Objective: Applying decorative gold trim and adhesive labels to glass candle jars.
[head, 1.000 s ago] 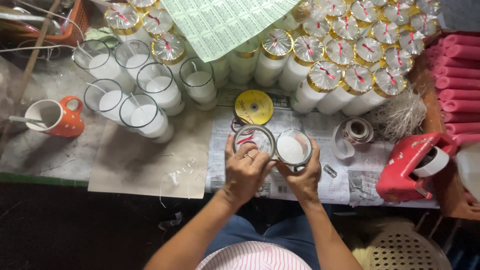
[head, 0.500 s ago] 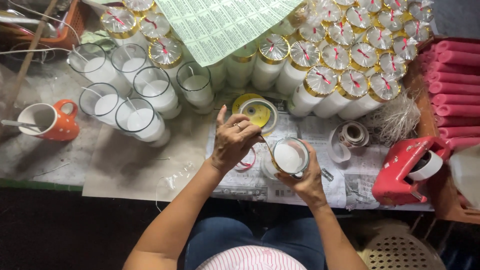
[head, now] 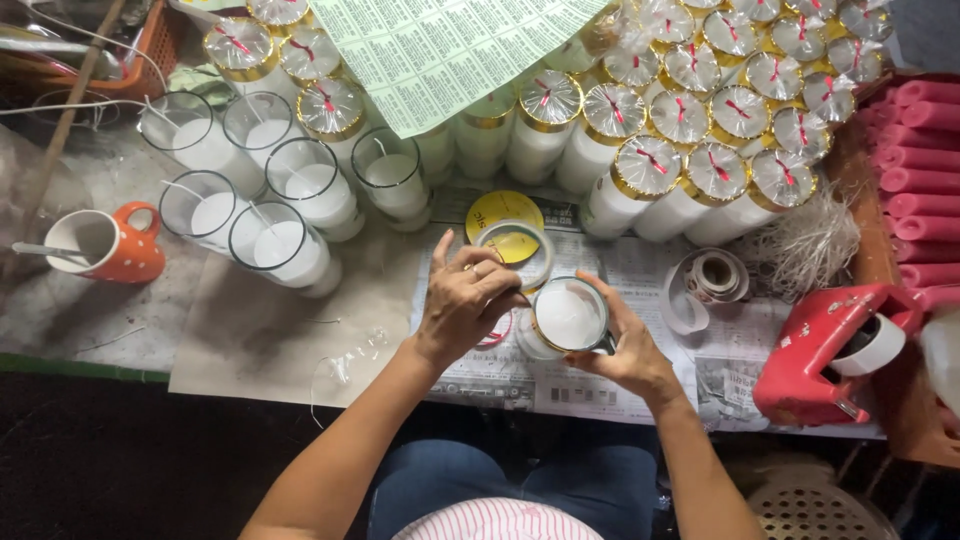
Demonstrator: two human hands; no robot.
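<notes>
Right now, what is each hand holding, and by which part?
The right hand grips the glass candle jar around its side wall. The left hand pinches near the jar's rim; what it holds cannot be told.

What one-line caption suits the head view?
Right hand holds a wax-filled glass candle over newspaper while left hand pinches beside its rim, amid rows of candles.

Left hand (head: 468, 300) hides part of tape roll (head: 515, 250). Candle glass (head: 568, 320) base hidden by right hand (head: 625, 345). Label sheet (head: 450, 50) cut off by top edge.
</notes>
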